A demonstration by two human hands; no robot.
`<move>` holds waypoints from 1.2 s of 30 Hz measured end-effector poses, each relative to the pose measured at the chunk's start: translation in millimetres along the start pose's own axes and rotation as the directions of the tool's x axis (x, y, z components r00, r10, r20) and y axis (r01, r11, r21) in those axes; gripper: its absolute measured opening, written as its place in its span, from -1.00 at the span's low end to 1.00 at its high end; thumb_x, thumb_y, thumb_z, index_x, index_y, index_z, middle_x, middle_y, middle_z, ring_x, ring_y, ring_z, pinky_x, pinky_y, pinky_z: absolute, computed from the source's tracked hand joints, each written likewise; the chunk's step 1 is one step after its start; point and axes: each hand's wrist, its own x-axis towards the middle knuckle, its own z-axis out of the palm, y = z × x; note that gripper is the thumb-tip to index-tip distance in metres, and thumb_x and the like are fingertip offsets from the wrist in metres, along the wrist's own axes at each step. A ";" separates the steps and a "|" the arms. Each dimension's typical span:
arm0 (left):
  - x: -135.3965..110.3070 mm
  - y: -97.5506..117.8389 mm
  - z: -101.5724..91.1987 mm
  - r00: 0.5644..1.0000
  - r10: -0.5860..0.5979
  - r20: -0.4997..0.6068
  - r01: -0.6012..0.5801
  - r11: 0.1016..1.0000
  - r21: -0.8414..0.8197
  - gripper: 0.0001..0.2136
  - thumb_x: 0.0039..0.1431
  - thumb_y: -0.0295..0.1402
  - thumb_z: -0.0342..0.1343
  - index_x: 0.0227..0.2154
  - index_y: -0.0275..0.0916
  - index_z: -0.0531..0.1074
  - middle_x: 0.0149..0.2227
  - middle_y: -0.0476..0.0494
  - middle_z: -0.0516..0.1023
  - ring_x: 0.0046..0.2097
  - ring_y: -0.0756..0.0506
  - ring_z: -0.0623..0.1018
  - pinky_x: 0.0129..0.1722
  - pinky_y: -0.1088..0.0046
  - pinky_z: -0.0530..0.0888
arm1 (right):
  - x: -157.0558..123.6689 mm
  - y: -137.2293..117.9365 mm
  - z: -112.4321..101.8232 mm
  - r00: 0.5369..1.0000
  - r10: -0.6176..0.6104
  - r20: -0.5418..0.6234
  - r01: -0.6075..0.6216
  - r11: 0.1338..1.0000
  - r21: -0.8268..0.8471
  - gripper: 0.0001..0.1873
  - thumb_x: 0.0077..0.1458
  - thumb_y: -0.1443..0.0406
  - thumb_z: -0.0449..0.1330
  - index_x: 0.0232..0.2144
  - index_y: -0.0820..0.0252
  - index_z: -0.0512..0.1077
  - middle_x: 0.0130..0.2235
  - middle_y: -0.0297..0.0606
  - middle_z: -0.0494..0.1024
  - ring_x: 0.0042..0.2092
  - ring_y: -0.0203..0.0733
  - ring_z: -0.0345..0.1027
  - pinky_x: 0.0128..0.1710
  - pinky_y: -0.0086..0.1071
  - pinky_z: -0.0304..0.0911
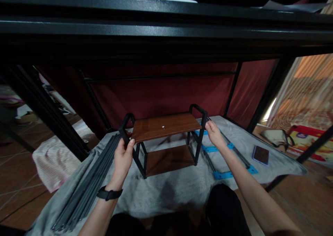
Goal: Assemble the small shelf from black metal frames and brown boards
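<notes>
A small two-tier rack (166,125) stands upright on the grey cloth, between my two hands. It has brown wooden boards and black metal side frames with raised loops, and a small white spot lies on its upper board. My left hand (124,156) grips the left side frame at the front corner, thumb by the board's edge; a black band is on that wrist. On the opposite side, my right hand (213,132) is closed at the right frame, just below its loop. Some of the fingers on both hands are hidden.
Grey rods (91,180) lie bundled at the left of the grey cloth (161,198). To the right are a frame with blue plastic connectors (223,175) and a phone (261,155). A dark metal beam (166,29) crosses above, with a maroon curtain (161,94) behind.
</notes>
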 end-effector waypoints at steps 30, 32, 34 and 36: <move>-1.6 8.1 -0.7 1.000 0.018 0.011 -0.019 1.000 0.025 -0.55 0.18 -0.05 0.07 0.02 -0.24 0.40 0.01 -0.21 0.52 0.07 -0.20 0.48 0.16 0.25 0.33 | 13.6 -7.0 0.5 0.897 0.335 0.289 -0.416 0.862 0.289 -0.50 -0.06 -0.10 0.14 -0.68 0.11 0.12 -0.64 -0.46 0.16 -0.56 -0.36 0.04 -0.50 -0.42 0.12; -1.9 9.9 -1.3 0.999 0.016 0.029 -0.016 1.000 -0.006 -0.55 0.18 -0.05 0.08 0.02 -0.23 0.39 0.02 -0.21 0.51 0.08 -0.19 0.47 0.17 0.25 0.32 | 13.5 -6.3 0.4 0.897 0.343 0.279 -0.418 0.862 0.287 -0.48 -0.06 -0.13 0.14 -0.69 0.12 0.16 -0.65 -0.44 0.20 -0.56 -0.35 0.07 -0.50 -0.42 0.12; -2.4 10.5 -1.9 0.999 0.006 0.051 -0.005 0.999 -0.037 -0.53 0.17 -0.04 0.10 0.04 -0.23 0.38 0.02 -0.20 0.50 0.07 -0.18 0.47 0.17 0.24 0.32 | 13.0 -5.0 -0.3 0.893 0.371 0.256 -0.434 0.860 0.269 -0.44 -0.05 -0.19 0.11 -0.70 0.12 0.19 -0.66 -0.42 0.23 -0.56 -0.34 0.10 -0.50 -0.41 0.12; -2.6 9.7 -2.6 0.998 -0.014 0.064 0.018 0.998 -0.053 -0.50 0.15 -0.04 0.12 0.08 -0.22 0.35 0.01 -0.20 0.50 0.04 -0.17 0.48 0.15 0.24 0.33 | 12.2 -3.9 -1.4 0.882 0.414 0.225 -0.461 0.855 0.237 -0.38 -0.05 -0.25 0.07 -0.72 0.13 0.23 -0.67 -0.39 0.26 -0.56 -0.32 0.13 -0.50 -0.40 0.13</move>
